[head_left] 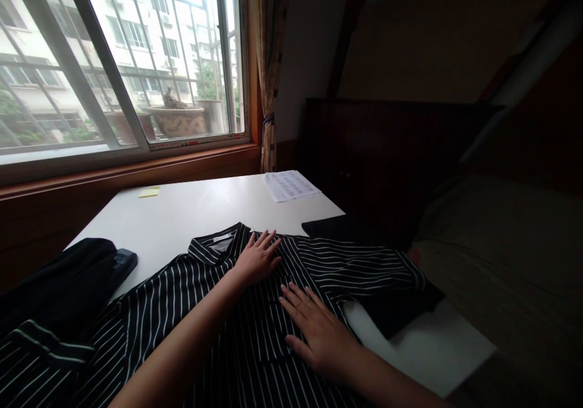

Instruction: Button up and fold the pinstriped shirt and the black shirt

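Observation:
A black shirt with white stripes [246, 317] lies spread out, front up, with its collar [212, 247] toward the window and its short sleeves out to both sides. My left hand [258, 257] rests flat on the shirt just right of the collar, fingers spread. Lower and to the right, my right hand [314, 329] lies on the chest of the shirt, its fingers stretched out. Neither hand grips the cloth. The shirt's lower part runs out of view at the bottom edge.
The white table [204, 204] holds printed papers [291, 186] at its far right corner and a yellow sticky note [149, 192] at the far left. Dark folded cloth [64, 274] lies at left, more dark cloth [392, 311] under the right sleeve. A barred window [150, 62] is ahead.

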Action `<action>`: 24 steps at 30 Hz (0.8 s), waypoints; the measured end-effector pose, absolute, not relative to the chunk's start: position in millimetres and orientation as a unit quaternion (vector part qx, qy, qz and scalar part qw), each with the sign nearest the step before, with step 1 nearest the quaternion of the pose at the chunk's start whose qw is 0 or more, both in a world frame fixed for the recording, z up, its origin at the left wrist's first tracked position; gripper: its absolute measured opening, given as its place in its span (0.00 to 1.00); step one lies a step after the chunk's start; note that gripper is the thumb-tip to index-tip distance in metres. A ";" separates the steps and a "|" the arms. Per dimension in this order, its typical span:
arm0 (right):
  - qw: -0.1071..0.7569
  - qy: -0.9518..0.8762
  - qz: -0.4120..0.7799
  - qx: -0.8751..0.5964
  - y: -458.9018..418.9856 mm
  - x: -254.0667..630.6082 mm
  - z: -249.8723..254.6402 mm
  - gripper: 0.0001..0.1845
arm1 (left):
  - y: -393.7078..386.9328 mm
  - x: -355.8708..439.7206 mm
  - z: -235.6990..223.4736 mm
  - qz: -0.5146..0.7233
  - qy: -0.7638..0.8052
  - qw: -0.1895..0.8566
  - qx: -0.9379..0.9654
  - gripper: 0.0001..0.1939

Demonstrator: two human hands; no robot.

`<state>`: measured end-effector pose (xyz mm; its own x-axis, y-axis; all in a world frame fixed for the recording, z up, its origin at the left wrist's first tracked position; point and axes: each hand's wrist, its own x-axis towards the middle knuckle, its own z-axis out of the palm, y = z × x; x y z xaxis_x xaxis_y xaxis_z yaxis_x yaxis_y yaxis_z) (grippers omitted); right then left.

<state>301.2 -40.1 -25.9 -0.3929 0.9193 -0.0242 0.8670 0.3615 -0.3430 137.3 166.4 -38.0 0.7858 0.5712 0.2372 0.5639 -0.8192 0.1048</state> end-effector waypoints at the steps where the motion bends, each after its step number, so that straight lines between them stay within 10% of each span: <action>1: 0.084 -0.821 0.153 -0.544 -40.3 301.0 -25.9 0.37 | 154.9 133.3 -35.8 0.141 0.285 0.013 0.948 0.28; 15: 0.079 -0.837 0.120 -0.528 -7.1 303.6 6.3 0.33 | 88.9 -75.2 -52.2 0.102 0.485 0.017 0.868 0.30; 24: 0.081 -0.806 0.090 -0.579 122.9 235.7 -30.6 0.38 | 123.6 -63.7 -52.8 0.052 0.534 -0.026 0.843 0.32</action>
